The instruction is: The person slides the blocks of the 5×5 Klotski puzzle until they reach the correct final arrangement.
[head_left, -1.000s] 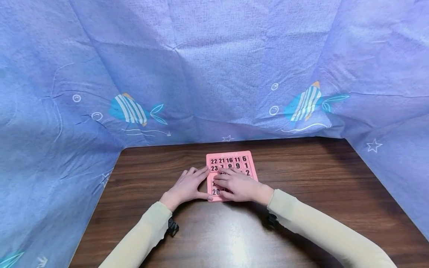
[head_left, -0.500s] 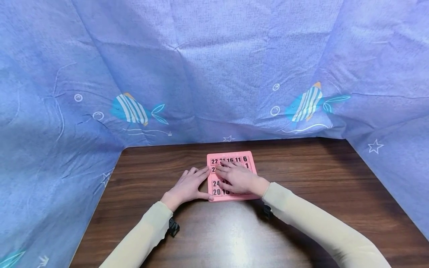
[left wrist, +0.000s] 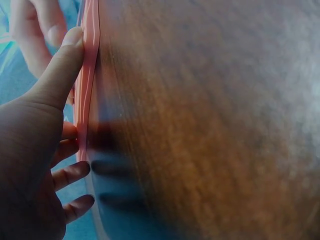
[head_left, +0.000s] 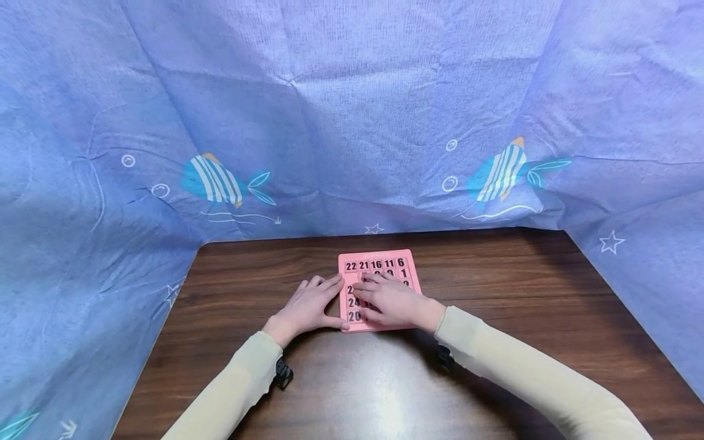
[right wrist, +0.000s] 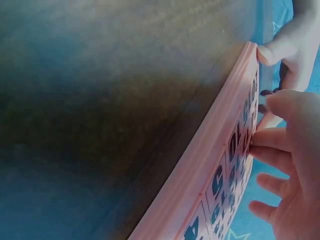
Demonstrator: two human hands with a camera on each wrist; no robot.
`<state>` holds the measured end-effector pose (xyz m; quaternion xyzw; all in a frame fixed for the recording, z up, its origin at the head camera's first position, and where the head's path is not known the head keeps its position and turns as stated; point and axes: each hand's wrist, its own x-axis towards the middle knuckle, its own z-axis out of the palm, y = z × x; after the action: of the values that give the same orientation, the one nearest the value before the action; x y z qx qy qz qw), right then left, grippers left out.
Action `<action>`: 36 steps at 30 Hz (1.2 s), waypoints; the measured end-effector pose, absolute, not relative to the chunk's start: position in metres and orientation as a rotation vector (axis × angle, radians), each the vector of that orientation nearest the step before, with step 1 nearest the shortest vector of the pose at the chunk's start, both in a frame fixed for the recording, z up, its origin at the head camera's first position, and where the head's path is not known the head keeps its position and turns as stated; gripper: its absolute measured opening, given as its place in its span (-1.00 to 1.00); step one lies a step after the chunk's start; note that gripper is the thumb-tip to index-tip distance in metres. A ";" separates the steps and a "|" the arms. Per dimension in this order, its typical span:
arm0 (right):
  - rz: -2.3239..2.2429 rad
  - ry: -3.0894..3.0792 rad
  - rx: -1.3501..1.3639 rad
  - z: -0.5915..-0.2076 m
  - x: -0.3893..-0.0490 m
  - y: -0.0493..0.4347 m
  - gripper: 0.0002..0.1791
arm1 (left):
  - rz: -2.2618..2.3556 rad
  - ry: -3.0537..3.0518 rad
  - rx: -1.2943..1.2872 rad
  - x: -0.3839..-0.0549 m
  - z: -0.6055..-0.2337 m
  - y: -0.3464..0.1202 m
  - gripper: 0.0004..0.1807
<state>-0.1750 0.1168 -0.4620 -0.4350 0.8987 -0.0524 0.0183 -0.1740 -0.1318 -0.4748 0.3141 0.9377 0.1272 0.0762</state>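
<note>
forearms angled inward from either side, you had your left hand (head_left: 308, 307) spread, thumb and fingers apart, thumb at the near left corner of the pink number board (head_left: 376, 256) and fingertips along its left edge. your right hand (head_left: 393, 300) reached palm down across the board, fingers apart and two fingertips touching the numbered face. the board lay flat on the counter (head_left: 511, 263), near the far edge and the blue cloth (head_left: 357, 122), with wood stretching left, right and toward you.
</note>
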 end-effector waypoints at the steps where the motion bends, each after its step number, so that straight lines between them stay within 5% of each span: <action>1: -0.173 2.794 -1.351 -0.462 -0.177 0.117 -0.43 | 0.381 2.809 0.942 -0.174 -0.475 -0.132 0.14; 14: -0.100 2.802 -1.138 -0.467 -0.208 0.106 -0.31 | 0.370 2.807 0.957 -0.173 -0.479 -0.130 0.14; 30: -0.157 2.778 -1.233 -0.456 -0.187 0.108 -0.34 | 0.391 2.838 0.969 -0.176 -0.478 -0.134 0.13; 36: -0.185 2.955 -1.044 -0.466 -0.194 0.112 -0.35 | 0.379 2.823 0.950 -0.176 -0.480 -0.133 0.15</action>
<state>-0.1936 0.1118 -0.4657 -0.3325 0.9412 -0.0590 0.0009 -0.1757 -0.1331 -0.4801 0.3155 0.9380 0.1260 0.0692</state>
